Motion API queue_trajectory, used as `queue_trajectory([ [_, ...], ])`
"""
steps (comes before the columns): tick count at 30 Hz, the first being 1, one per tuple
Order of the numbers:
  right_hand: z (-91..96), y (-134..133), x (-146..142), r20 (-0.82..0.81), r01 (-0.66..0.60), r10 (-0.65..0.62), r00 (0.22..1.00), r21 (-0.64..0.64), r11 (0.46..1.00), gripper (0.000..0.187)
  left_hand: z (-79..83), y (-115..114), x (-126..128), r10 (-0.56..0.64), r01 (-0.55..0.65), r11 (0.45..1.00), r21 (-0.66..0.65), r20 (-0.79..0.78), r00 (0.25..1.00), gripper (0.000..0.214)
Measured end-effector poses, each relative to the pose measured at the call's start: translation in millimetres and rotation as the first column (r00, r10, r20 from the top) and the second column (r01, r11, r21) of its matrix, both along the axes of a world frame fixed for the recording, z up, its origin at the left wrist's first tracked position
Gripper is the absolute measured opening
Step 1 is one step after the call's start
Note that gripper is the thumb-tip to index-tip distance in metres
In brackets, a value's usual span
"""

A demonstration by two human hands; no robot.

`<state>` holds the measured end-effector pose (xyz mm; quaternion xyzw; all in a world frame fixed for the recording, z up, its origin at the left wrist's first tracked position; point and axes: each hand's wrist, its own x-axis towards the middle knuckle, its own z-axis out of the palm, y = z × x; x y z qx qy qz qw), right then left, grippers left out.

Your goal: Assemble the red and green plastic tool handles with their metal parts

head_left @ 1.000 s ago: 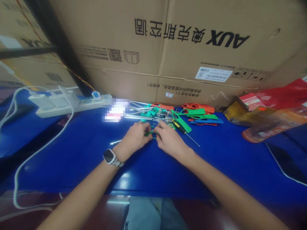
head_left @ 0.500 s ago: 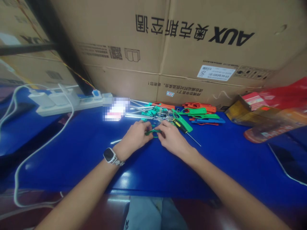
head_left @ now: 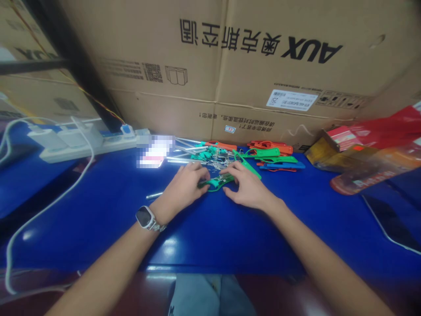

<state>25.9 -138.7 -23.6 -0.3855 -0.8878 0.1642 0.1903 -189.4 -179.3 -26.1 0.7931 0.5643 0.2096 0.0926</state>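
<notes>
My left hand (head_left: 192,182) is closed on a green long-neck lighter casing (head_left: 215,184) with a teal part inside it. A thin metal tube (head_left: 154,195) sticks out to the left from under this hand. My right hand (head_left: 245,182) is at the casing's right end, thumb and fingers apart, with fingertips by its upper edge. Just beyond the hands lies a pile of teal parts (head_left: 204,153) with metal tubes and small metallic pieces. Another green casing (head_left: 251,168) is partly hidden behind my right hand.
Orange casings (head_left: 271,146), green casings (head_left: 268,152) and a blue casing (head_left: 286,166) lie at the back right. A pixelated bright screen (head_left: 156,151) and a white power strip (head_left: 88,145) are left. Right are a bottle (head_left: 368,175) and a phone-like slab (head_left: 394,219). A cardboard box (head_left: 250,74) stands behind.
My right hand has spread its fingers and moved slightly right, showing more of the green casing. The screwdriver seen beside it before is now hidden. The view has shifted slightly.
</notes>
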Motion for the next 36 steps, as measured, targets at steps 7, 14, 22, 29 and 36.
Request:
queue_trajectory([
  [7, -9.5, 14, 7, -0.019, -0.025, 0.024, 1.0, -0.051, 0.998, 0.029, -7.2, 4, -4, 0.006, -0.004, 1.0, -0.025, 0.085, 0.996, 0.007],
  [14, -7.8, 13, 5, -0.046, -0.023, 0.019, 0.999, -0.081, 0.996, 0.025, -3.9, 7, -5, -0.009, 0.015, 0.998, -0.055, 0.095, 0.995, 0.009],
  [22, -6.0, 11, 2, -0.02, -0.011, 0.009, 1.0, -0.086, 0.996, 0.022, -1.9, 6, -4, -0.045, 0.045, 0.999, -0.018, 0.006, 0.999, 0.016],
  [29, -5.6, 12, 3, -0.016, -0.007, 0.005, 1.0, -0.093, 0.996, 0.019, -9.7, 8, -4, -0.075, 0.076, 0.997, -0.012, 0.078, 0.994, 0.017],
  [36, -6.6, 12, 3, -0.006, 0.007, -0.008, 1.0, -0.105, 0.994, 0.02, -9.6, 10, -7, -0.068, 0.077, 0.995, -0.066, 0.118, 0.991, 0.008],
])
